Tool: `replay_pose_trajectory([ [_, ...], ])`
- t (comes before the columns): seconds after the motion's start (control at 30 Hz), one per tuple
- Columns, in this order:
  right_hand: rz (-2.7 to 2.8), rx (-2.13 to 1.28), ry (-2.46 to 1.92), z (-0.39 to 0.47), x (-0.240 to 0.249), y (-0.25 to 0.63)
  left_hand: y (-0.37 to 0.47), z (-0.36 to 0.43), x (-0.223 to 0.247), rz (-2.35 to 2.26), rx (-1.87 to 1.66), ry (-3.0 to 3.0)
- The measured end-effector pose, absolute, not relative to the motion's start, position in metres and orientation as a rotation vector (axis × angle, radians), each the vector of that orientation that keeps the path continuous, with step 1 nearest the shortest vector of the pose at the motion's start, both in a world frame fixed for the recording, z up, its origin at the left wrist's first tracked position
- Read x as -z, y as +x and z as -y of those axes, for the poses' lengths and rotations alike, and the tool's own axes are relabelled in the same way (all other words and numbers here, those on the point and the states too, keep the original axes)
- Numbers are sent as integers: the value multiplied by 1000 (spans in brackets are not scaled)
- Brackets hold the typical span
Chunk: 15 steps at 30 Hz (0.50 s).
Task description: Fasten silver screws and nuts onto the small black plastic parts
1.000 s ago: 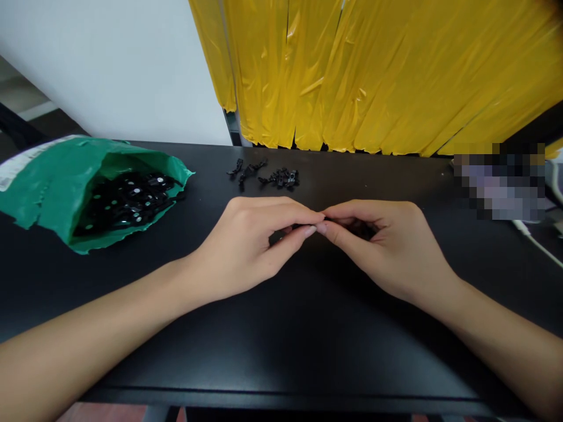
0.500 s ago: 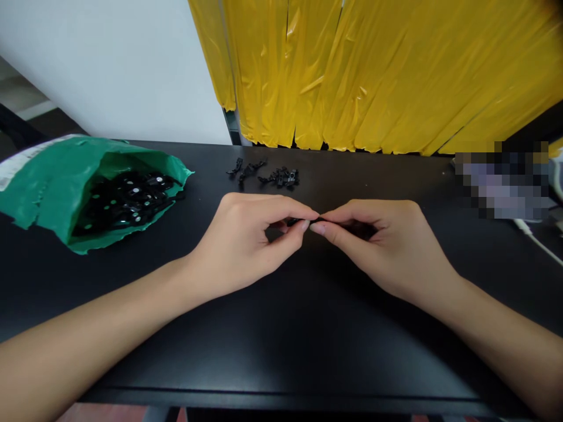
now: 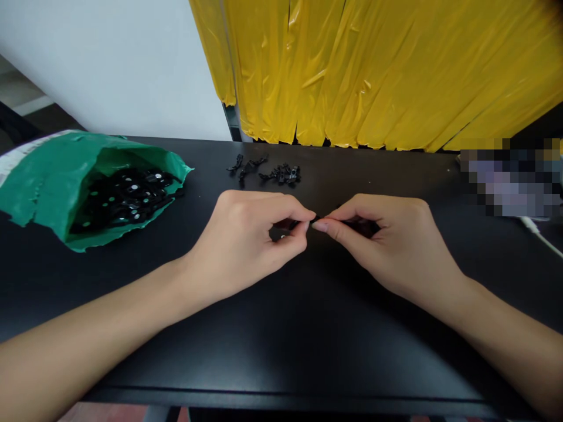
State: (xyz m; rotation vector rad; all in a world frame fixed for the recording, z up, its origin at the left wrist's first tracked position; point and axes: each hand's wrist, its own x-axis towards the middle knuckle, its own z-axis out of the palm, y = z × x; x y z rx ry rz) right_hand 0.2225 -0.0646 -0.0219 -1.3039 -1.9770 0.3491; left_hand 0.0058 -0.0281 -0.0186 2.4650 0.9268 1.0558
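My left hand point(image 3: 248, 240) and my right hand point(image 3: 391, 243) meet fingertip to fingertip over the middle of the black table point(image 3: 281, 340). Both pinch small black parts point(image 3: 285, 225) between thumb and forefinger; a bit of black shows in each palm, mostly hidden by the fingers. Behind the hands lies a small heap of similar black pieces point(image 3: 270, 172). At the left lies an open green bag point(image 3: 53, 181) holding several black parts with silver dots point(image 3: 125, 196).
Yellow plastic sheeting point(image 3: 373, 70) hangs behind the table, beside a white wall. A blurred-out object point(image 3: 510, 179) and a white cable point(image 3: 539, 234) sit at the right edge. The table's front edge runs along the bottom.
The left fingers have curled in slightly and a small silver-dotted part now shows under the left thumb. Both hands stay in the same spot.
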Motion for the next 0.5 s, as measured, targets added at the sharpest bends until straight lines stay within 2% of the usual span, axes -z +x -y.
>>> replay_pose_trajectory([
  [0.5,1896,-674,-1256,58,16,227,5,28,16,-909,-978,2161],
])
